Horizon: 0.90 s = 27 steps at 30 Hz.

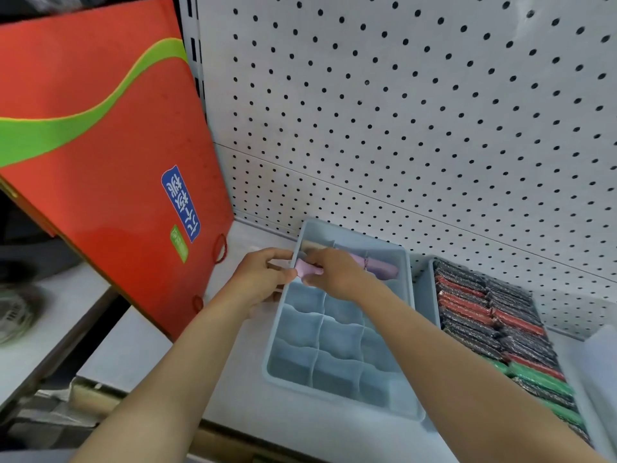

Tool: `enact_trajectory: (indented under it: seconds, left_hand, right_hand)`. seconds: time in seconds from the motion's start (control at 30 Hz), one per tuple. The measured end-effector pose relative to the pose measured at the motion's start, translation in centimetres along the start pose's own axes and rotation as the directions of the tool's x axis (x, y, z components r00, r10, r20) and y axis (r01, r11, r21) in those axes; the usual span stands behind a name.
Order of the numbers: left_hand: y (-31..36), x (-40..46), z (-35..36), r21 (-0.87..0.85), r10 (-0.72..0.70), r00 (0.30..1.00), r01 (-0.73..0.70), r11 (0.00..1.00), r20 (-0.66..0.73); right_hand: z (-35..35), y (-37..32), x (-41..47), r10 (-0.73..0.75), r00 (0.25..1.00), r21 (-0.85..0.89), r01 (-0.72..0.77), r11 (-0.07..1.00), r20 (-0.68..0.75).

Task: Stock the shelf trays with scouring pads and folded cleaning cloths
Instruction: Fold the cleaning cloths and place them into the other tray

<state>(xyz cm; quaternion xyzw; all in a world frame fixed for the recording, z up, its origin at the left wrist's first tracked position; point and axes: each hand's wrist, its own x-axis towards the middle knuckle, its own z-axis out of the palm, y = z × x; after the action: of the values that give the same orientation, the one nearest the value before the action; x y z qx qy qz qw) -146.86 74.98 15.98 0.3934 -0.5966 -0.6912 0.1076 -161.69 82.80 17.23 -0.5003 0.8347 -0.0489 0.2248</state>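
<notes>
Lilac cloth (pixel 309 268), folded small, sits pinched between both hands right at the back-left corner of the blue divided tray (pixel 337 342). Left hand (pixel 263 275) has its fingers curled onto the near end, right hand (pixel 334 272) grips the other end from above, and the piece hangs over the tray's rim, not yet tucked in. Beyond the right hand, more lilac cloth (pixel 380 267) already lies in the back row; the compartments nearer the camera look bare. Soft stuff, this, and light, so it should squash easily into a cell, but it will want to spring open, so holding it across the fold at both ends looks the sensible grip. Off to the right, a second tray (pixel 425 295) is packed tight with scouring pads (pixel 494 315) in black, red and green wrappers. An orange bag (pixel 110 162) leans against the pegboard (pixel 400 111) on the left.
</notes>
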Motion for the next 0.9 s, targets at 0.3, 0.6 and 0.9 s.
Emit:
enact_trajectory:
  seconds: [0.3, 0.6, 0.9]
  left_hand:
    - [0.5, -0.3, 0.0, 0.001, -0.010, 1.000, 0.010, 1.000, 0.003]
    - [1.9, -1.9, 0.8, -0.011, -0.017, 1.000, 0.017, 1.000, -0.007]
    - [0.9, 0.3, 2.4, 0.372, 0.101, 0.956, 0.009, 0.928, -0.275]
  right_hand:
    - [1.2, 0.7, 0.4, -0.004, 0.996, 0.068, 0.010, 0.998, -0.093]
    - [1.5, -0.4, 0.9, 0.028, 0.994, -0.022, -0.030, 0.999, -0.105]
    - [-4.8, 3.4, -5.5, -0.104, 0.962, 0.162, 0.148, 0.976, -0.253]
